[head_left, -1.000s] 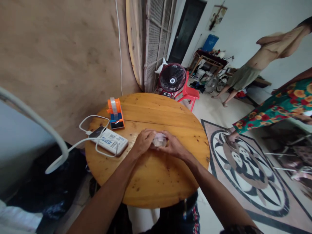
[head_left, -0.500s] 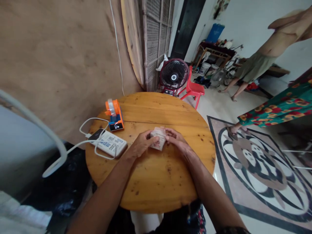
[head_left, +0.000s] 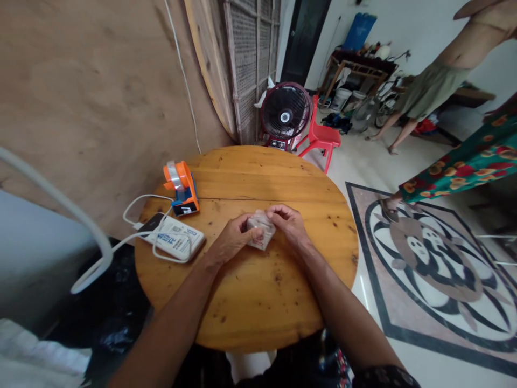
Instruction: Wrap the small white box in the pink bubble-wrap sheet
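Note:
A small pale, crinkled packet (head_left: 260, 230) rests just above the round wooden table (head_left: 258, 302) near its middle. My left hand (head_left: 231, 241) pinches the packet's left side with curled fingers. My right hand (head_left: 288, 223) grips its right side, fingers bent over the top edge. Both wrists lie on the tabletop. What the packet holds I cannot make out.
An orange tape dispenser (head_left: 181, 188) stands at the table's left, a white power bank (head_left: 176, 240) with a phone and white cable beside it. A plywood wall runs along the left. Beyond are a floor fan (head_left: 285, 117), a red chair (head_left: 320, 137), and two people standing at right.
The packet has gone from hidden between my closed hands to held out flat between both sets of fingers. The view shifted slightly, and the person in back moved right.

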The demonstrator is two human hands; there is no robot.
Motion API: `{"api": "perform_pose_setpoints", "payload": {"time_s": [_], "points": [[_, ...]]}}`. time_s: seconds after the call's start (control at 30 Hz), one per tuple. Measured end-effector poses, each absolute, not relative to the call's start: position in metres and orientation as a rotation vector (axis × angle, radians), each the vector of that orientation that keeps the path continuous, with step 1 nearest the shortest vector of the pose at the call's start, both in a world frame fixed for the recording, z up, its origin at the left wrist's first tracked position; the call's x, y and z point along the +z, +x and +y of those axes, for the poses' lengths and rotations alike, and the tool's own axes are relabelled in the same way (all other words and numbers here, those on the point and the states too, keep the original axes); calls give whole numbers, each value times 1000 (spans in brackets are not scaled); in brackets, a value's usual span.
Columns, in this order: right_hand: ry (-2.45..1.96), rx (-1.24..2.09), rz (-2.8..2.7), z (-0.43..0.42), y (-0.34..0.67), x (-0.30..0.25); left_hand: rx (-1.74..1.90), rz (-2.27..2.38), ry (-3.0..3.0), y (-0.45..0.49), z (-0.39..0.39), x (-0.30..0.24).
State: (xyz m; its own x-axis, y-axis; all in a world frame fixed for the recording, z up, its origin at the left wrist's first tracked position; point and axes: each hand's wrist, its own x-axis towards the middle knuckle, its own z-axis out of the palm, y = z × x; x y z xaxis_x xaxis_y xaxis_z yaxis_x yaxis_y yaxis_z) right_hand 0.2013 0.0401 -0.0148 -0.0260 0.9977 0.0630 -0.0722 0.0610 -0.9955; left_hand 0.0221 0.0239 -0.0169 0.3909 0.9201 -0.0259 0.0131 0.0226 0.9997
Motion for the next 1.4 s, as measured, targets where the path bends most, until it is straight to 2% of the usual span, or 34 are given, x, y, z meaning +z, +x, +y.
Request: {"api": "perform_pose_setpoints", "payload": {"time_s": [0.27, 0.6, 0.9, 1.2, 1.4], "points": [[-1059, 1171, -1127, 36, 200, -13, 897, 936, 1367, 23, 23, -15], [-1083, 1085, -1399, 28, 196, -13, 994, 987, 1255, 26, 25, -20], [-1140, 588, -1746, 24, 189, -16, 1033, 1033, 1228, 26, 28, -19], [-1203, 982, -1384, 37, 199, -26, 907, 1040, 1512, 18, 25, -17], [-1205, 1001, -1359, 35, 199, -25, 887, 1032, 1483, 16, 28, -22]]}}
